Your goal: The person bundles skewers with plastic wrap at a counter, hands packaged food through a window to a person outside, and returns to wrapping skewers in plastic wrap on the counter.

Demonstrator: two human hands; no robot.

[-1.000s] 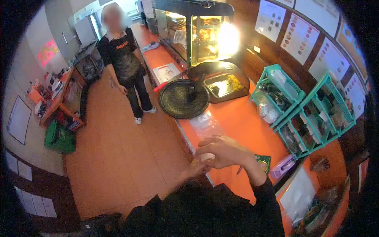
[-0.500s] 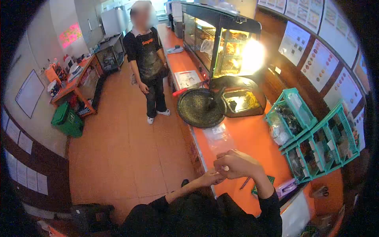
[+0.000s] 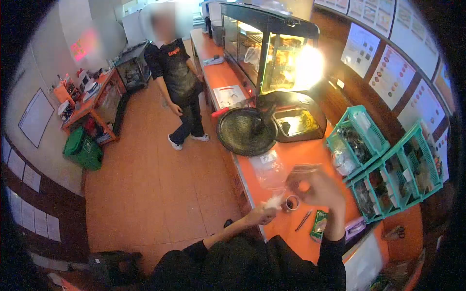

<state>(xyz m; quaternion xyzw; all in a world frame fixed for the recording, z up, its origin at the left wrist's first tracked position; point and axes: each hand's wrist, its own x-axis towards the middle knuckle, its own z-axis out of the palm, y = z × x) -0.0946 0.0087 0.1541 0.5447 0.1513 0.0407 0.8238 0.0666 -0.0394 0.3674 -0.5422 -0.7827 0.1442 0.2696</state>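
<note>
My left hand (image 3: 262, 215) is closed around a crumpled whitish piece, perhaps thin plastic (image 3: 273, 202), which sticks out past the fingers over the counter's front edge. To its right, my right hand (image 3: 318, 188) hovers above the counter, blurred by motion. Its fingers are curved, with orange showing through a gap; whether they hold anything cannot be made out. Between the hands is a small round pot with a pale rim and dark inside (image 3: 291, 203). Below the right hand lie a pen (image 3: 304, 220) and a green packet (image 3: 318, 226).
A clear plastic bag (image 3: 268, 169) lies ahead on the orange counter. Beyond it are a dark round pan (image 3: 246, 132), a metal tray (image 3: 297, 122) and a lit food warmer (image 3: 272, 53). Teal baskets (image 3: 357, 140) stand right. A co-worker (image 3: 174, 77) stands across the floor.
My hands, together before, have come apart; the right one has moved up and to the right. The round pot and more of the green packet now show. The co-worker's legs have shifted.
</note>
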